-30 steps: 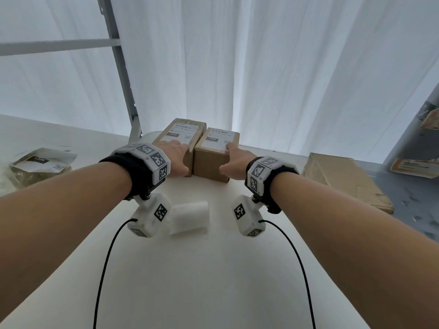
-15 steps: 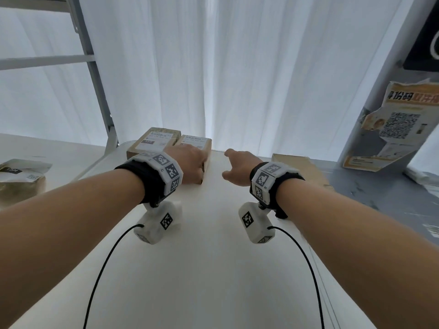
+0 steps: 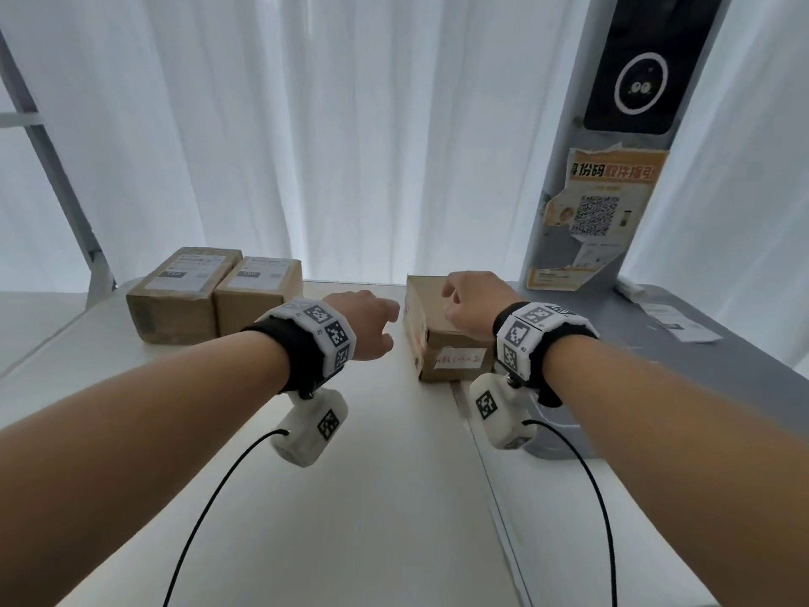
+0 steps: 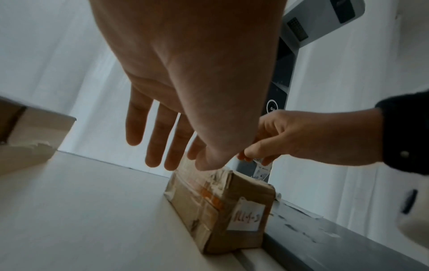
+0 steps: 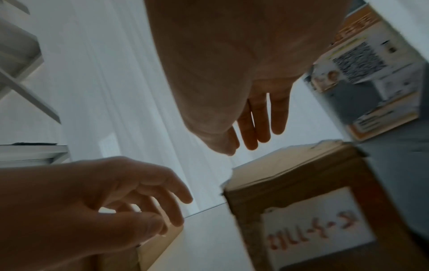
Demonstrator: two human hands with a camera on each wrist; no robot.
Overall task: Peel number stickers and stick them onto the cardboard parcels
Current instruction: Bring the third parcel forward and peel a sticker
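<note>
Blurring badly in the right wrist view: parcel (image 5: 325, 210) label writing; hiding much of the parcel's top from the head view, right hand (image 3: 475, 306); shipping-label print on far boxes (image 3: 214, 295) too small to read.

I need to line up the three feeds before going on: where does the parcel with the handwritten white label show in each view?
Head: the parcel sits right of centre, under the right hand.
Left wrist: parcel at lower centre, below the left hand.
Right wrist: parcel fills the lower right, blurred.
Shared landmark: the handwritten white label on its near end.
</note>
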